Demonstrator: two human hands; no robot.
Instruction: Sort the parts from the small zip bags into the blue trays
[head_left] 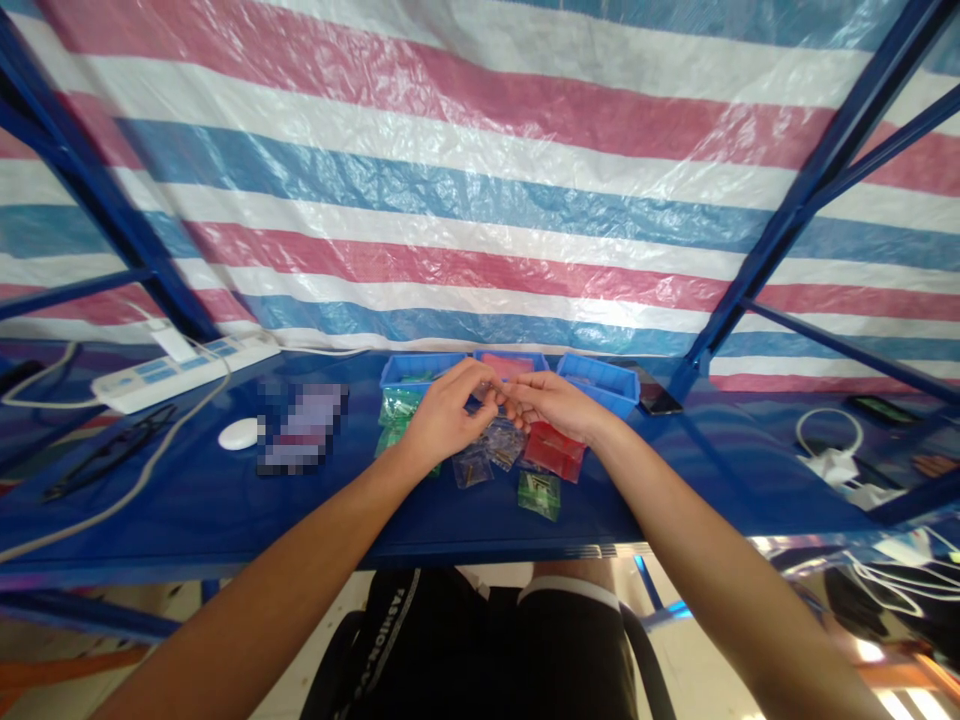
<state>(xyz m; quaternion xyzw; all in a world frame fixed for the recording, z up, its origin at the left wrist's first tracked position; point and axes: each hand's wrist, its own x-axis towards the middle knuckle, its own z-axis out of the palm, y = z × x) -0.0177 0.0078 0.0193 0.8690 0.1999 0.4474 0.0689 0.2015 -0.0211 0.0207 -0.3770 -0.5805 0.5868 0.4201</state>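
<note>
My left hand (448, 412) and my right hand (553, 403) meet above the blue shelf top (187, 500), fingertips pinched together on something small and clear that I cannot make out. Beneath them lie several small plastic bags: clear ones (472, 466), a green one (539, 494), a red one (556, 451) and more green ones (397, 408) to the left. Behind the hands stand three blue trays: the left tray (412, 368), the middle tray (511, 361) and the right tray (600, 381).
A white power strip (180, 371) with cables lies at the back left, near a white round object (238, 433) and black scissors (105, 452). A dark phone (658, 399) lies right of the trays. White cables and a charger (832, 462) sit at the right. Blue rack posts flank both sides.
</note>
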